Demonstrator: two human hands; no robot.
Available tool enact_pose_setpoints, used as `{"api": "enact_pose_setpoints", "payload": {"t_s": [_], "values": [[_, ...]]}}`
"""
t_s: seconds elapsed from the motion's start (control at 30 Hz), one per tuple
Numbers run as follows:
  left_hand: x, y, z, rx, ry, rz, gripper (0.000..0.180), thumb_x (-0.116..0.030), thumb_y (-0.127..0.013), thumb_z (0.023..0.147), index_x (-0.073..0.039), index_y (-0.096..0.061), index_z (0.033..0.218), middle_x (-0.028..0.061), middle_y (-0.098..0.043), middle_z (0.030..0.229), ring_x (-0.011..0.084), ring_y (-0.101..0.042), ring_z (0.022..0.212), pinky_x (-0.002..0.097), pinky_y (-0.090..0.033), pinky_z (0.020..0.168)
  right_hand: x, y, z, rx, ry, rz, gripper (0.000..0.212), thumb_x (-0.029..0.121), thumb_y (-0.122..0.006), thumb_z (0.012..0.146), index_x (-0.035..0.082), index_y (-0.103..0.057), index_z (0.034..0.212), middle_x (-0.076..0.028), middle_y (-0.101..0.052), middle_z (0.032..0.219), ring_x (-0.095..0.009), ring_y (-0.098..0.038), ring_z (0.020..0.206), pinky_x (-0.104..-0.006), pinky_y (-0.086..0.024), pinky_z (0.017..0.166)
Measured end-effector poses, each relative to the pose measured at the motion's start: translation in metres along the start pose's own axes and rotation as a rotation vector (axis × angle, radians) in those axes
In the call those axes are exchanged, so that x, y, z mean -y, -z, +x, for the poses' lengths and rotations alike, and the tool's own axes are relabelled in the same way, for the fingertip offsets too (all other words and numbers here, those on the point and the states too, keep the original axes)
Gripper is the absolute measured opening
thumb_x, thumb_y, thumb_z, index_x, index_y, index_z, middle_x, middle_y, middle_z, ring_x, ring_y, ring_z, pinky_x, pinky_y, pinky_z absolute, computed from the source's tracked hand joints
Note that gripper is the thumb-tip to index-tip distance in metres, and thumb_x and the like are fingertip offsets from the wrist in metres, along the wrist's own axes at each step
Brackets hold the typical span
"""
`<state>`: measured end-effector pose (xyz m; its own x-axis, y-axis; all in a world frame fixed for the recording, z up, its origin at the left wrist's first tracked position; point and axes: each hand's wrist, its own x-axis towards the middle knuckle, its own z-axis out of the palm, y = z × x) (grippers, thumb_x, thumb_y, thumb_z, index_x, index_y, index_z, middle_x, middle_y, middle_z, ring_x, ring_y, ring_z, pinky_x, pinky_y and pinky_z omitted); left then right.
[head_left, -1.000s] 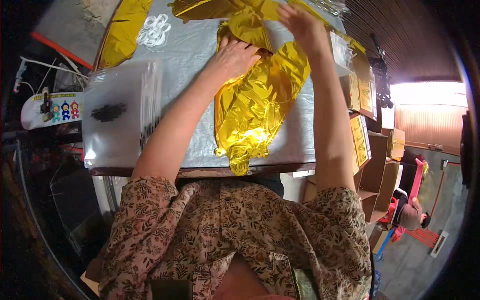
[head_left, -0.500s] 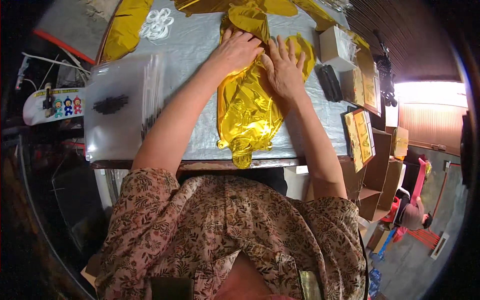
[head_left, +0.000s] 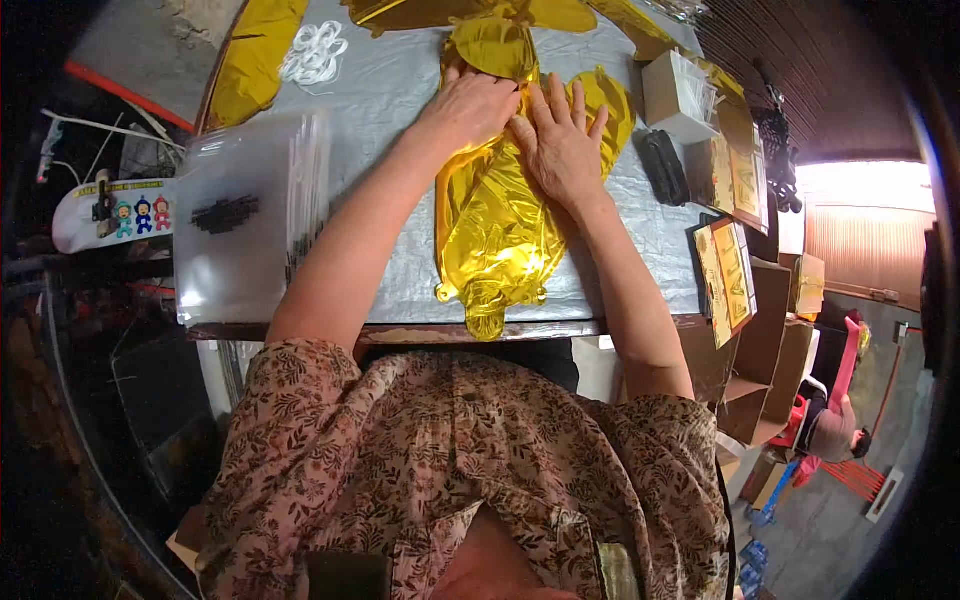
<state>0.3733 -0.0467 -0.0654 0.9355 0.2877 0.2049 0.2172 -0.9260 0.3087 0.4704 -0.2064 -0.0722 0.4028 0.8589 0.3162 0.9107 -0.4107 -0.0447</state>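
Observation:
A flat, uninflated gold foil balloon [head_left: 500, 225] lies lengthwise in front of me, its narrow tab hanging over the table's near edge. A loose part of it sticks out to the right under my right hand. My left hand [head_left: 472, 108] is at the balloon's far part, fingers bent against the raised gold flap [head_left: 495, 48], with the fingertips partly hidden. Spread flat on the foil, my right hand [head_left: 562, 145] lies just right of it with fingers apart.
Clear plastic bags [head_left: 240, 220] are stacked at the left of the table, below a bundle of white ribbon [head_left: 315, 52]. More gold foil [head_left: 255, 65] lies along the far side. To the right are a white box [head_left: 680, 95], a black case [head_left: 664, 167] and cardboard boxes [head_left: 760, 350]. Another person [head_left: 830, 435] is at far right.
The left fingers have gone from stretched out to bent at the flap. That flap now stands more centred above them. The right hand has stayed nearly in place on the foil.

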Motion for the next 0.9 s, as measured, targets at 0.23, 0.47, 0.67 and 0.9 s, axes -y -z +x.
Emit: {"api": "enact_pose_setpoints", "payload": {"t_s": [0.23, 0.47, 0.67, 0.9], "values": [[0.023, 0.020, 0.007, 0.020, 0.215, -0.191, 0.020, -0.017, -0.050, 0.099, -0.007, -0.065, 0.109, 0.0187, -0.067, 0.112, 0.0354, -0.061, 0.115, 0.0484, -0.048, 0.093, 0.002, 0.004, 0.008, -0.016, 0.007, -0.055, 0.058, 0.050, -0.044, 0.106, 0.011, -0.052, 0.148, -0.014, -0.033, 0.164, -0.040, -0.024, 0.154, -0.0707, -0.014, 0.118], [-0.009, 0.027, -0.010, -0.599, -0.115, -0.195, 0.030, 0.003, -0.059, 0.090, -0.003, -0.063, 0.119, 0.0142, -0.063, 0.130, 0.0368, -0.059, 0.116, 0.0440, -0.049, 0.099, 0.000, 0.004, 0.012, -0.005, 0.005, -0.039, 0.060, 0.050, -0.044, 0.105, 0.007, -0.053, 0.146, -0.017, -0.034, 0.164, -0.041, -0.023, 0.154, -0.0710, -0.010, 0.119], [-0.006, -0.003, -0.015, -0.334, -0.175, -0.117, 0.033, -0.009, -0.061, 0.095, -0.006, -0.063, 0.128, 0.0109, -0.061, 0.135, 0.0333, -0.056, 0.125, 0.0434, -0.045, 0.106, 0.003, 0.003, 0.011, -0.052, 0.017, -0.077, 0.052, 0.047, -0.045, 0.105, 0.016, -0.055, 0.146, -0.013, -0.035, 0.164, -0.039, -0.025, 0.154, -0.0693, -0.013, 0.120], [-0.010, -0.003, -0.021, -0.305, -0.079, -0.091, 0.034, -0.017, -0.061, 0.099, -0.007, -0.062, 0.131, 0.0088, -0.059, 0.137, 0.0318, -0.052, 0.128, 0.0457, -0.042, 0.106, -0.010, 0.008, 0.019, -0.019, 0.008, -0.026, 0.044, 0.043, -0.048, 0.105, 0.021, -0.061, 0.140, -0.010, -0.035, 0.164, -0.039, -0.027, 0.153, -0.0702, -0.015, 0.119]]}}
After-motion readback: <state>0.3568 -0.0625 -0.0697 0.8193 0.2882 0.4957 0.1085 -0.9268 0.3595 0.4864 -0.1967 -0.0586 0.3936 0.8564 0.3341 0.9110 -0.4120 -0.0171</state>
